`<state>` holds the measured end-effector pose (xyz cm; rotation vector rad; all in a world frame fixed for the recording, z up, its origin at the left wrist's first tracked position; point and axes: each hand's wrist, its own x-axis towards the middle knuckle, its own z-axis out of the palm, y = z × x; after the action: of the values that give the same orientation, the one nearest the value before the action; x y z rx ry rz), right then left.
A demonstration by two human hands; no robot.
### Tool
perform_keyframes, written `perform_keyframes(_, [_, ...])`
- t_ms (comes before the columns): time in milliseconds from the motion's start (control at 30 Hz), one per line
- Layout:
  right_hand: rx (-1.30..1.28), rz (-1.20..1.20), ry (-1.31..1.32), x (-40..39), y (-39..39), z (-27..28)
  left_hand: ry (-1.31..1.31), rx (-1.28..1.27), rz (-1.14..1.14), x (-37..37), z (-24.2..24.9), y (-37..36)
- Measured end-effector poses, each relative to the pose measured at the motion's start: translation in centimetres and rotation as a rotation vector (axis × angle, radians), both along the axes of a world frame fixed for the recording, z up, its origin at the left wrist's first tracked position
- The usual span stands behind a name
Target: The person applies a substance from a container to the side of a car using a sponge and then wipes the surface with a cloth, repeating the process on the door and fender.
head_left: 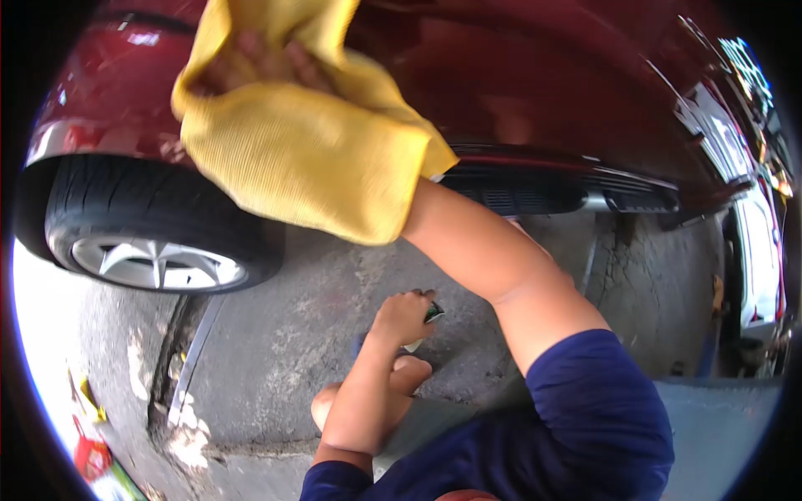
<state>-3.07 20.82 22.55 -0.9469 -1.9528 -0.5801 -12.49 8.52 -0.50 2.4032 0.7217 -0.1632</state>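
A yellow ribbed cloth point(301, 150) is raised against the dark red car body point(510, 83), above the wheel. My right hand point(271, 65) is in the folds of this cloth, with blurred fingers showing and the wrist covered. It grips the cloth, though part of the grasp is hidden. Lower down, my left hand point(403, 317) is closed in front of my bent knee. A small dark green item point(433, 312) sticks out of that fist; its kind cannot be made out.
Left of the cloth is a black tyre point(150, 200) with a silver spoked rim point(159, 263). The car's dark lower sill point(526, 192) runs rightward. Below lies stained concrete floor point(276, 351) with a groove point(175, 367). A red and green item point(96, 459) lies lower left.
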Motion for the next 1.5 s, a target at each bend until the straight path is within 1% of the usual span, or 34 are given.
perform_keyframes(33, [0.019, -0.03, -0.069, 0.5, 1.1, -0.6, 0.012, -0.001, -0.001, 0.3, -0.1, 0.1])
perform_keyframes(100, [0.6, -0.472, -0.371, 3.7, 5.8, -6.3, 0.04, 0.008, 0.005, 0.5, -0.5, 0.1])
perform_keyframes(133, [0.252, -0.097, -0.316, 5.9, 4.5, -7.3, 0.071, 0.006, 0.009, 0.5, -0.3, 0.1])
perform_keyframes(167, [-0.116, 0.278, -0.034, 8.0, 4.6, -9.1, 0.077, 0.01, 0.005, 0.4, -0.1, 0.2])
perform_keyframes(200, [-0.317, 0.329, 0.151, 11.7, 3.7, -10.8, 0.082, 0.008, 0.007, 0.1, 0.2, 0.2])
perform_keyframes(267, [-0.287, -0.278, 0.121, 21.9, 0.0, -12.6, 0.069, 0.027, 0.02, 0.0, 0.7, -0.3])
perform_keyframes(333, [-0.271, -0.847, 0.093, 32.2, -5.3, -14.0, 0.042, 0.072, 0.035, -0.5, 1.2, -0.9])
perform_keyframes(400, [-0.34, -1.389, -0.008, 38.8, -10.3, -13.9, 0.041, 0.078, 0.014, -0.8, 2.0, -1.6])
perform_keyframes(433, [-0.388, -1.588, -0.062, 40.4, -12.1, -13.5, 0.04, 0.085, 0.016, -0.9, 2.3, -1.8])
perform_keyframes(467, [-0.422, -1.727, -0.116, 40.7, -13.5, -12.9, 0.056, 0.076, -0.011, -0.9, 2.2, -1.9])
perform_keyframes(500, [-0.475, -1.795, -0.071, 42.1, -14.7, -12.8, 0.071, 0.064, -0.028, -0.9, 2.1, -1.9])
perform_keyframes(600, [-0.455, -1.776, 0.059, 39.3, -13.2, -12.5, 0.073, 0.068, -0.058, -0.8, 1.4, -2.2])
perform_keyframes(700, [-0.379, -1.629, 0.056, 32.3, -8.9, -13.4, 0.055, 0.095, -0.073, -0.4, 1.5, -2.1])
perform_keyframes(833, [-0.28, -1.256, 0.002, 18.7, -1.4, -14.5, 0.04, 0.069, -0.077, 0.1, 0.7, -2.1])
perform_keyframes(967, [-0.143, -0.849, -0.093, 5.5, 3.8, -13.7, 0.045, 0.048, -0.089, 0.2, 0.4, -1.4])
perform_keyframes(1000, [-0.075, -0.775, -0.147, 3.5, 4.5, -13.2, 0.055, 0.043, -0.084, 0.3, 0.5, -1.2])
perform_keyframes(1067, [0.124, -0.697, -0.43, 2.6, 4.2, -11.9, 0.073, 0.032, -0.068, 0.3, 0.7, -0.6])
perform_keyframes(1100, [0.026, -0.541, -0.77, 3.1, 3.1, -10.3, 0.071, 0.043, -0.059, 0.4, 0.9, -0.4])
perform_keyframes(1133, [0.059, -0.33, -0.66, 5.6, 3.6, -12.0, 0.073, 0.052, -0.05, 0.3, 1.1, -0.5])
perform_keyframes(1200, [-0.276, -0.154, -0.194, 11.5, 2.1, -14.6, 0.075, 0.076, -0.038, 0.2, 1.0, -0.7])
perform_keyframes(1233, [-0.381, -0.059, 0.061, 14.4, 1.3, -15.9, 0.073, 0.089, -0.034, 0.2, 0.8, -0.9])
perform_keyframes(1267, [-0.479, -0.196, 0.125, 17.7, -1.0, -16.0, 0.069, 0.101, -0.031, 0.1, 0.6, -1.1])
perform_keyframes(1333, [-0.365, -0.636, 0.066, 26.0, -3.4, -16.3, 0.057, 0.094, -0.045, -0.1, 0.6, -1.6])
perform_keyframes(1400, [-0.327, -1.03, 0.047, 33.6, -5.7, -15.4, 0.059, 0.089, -0.064, -0.3, 0.8, -2.3])
perform_keyframes(1433, [-0.333, -1.194, 0.063, 36.4, -6.6, -14.7, 0.066, 0.087, -0.075, -0.3, 1.0, -2.7])
perform_keyframes(1467, [-0.347, -1.343, 0.081, 37.5, -7.1, -13.5, 0.072, 0.085, -0.084, -0.4, 1.0, -3.0])
perform_keyframes(1500, [-0.357, -1.438, 0.102, 37.8, -7.1, -13.1, 0.062, 0.082, -0.087, -0.6, 1.0, -3.1])
